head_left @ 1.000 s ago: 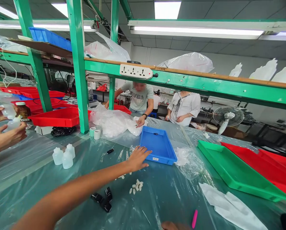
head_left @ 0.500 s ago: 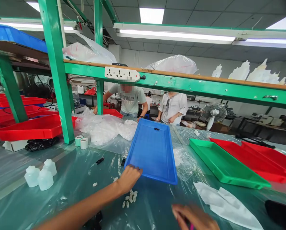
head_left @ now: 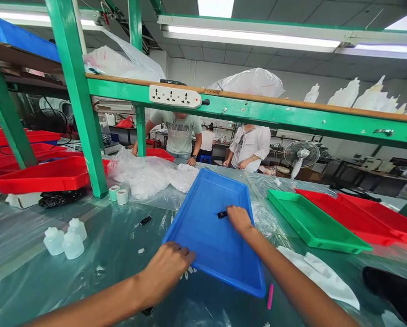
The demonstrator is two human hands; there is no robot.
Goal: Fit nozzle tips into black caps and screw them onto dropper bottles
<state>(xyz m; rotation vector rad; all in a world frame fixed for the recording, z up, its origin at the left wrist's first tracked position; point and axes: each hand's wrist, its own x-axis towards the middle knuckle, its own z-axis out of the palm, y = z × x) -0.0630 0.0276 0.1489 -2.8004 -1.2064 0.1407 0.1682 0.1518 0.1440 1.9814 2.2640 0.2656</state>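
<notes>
Currently the left hand point(head_left: 166, 268) is gripping the near left corner of the blue tray point(head_left: 206, 236), fingers curled over its rim, and the tray is sitting tilted on the film-covered worktop point(head_left: 97, 254) directly in front of the person. The right hand point(head_left: 238, 218) is reaching into the tray, and its fingertips are closing on a small black part point(head_left: 221, 214) lying on the tray floor near the far right; whether the grip is already pinching the part cannot be told, since the fingers are hiding the contact.

As a judgement, the step in hand is the removal of the single loose part from the tray while the other hand is steadying it. The next move is calling for a firm two-finger pinch and a straight lift clear of the tray wall.

Regarding edges, the right rim of the tray is lying just beside crumpled clear film point(head_left: 263, 220), with a green tray point(head_left: 312, 225) near on the right. A pink pen point(head_left: 270, 296) is lying just off the near right corner. Small white caps point(head_left: 190, 271) are lying beside the left hand, partly hidden. Three white bottles point(head_left: 64, 238) are standing well apart on the left, where open worktop is offering room for moving.
</notes>
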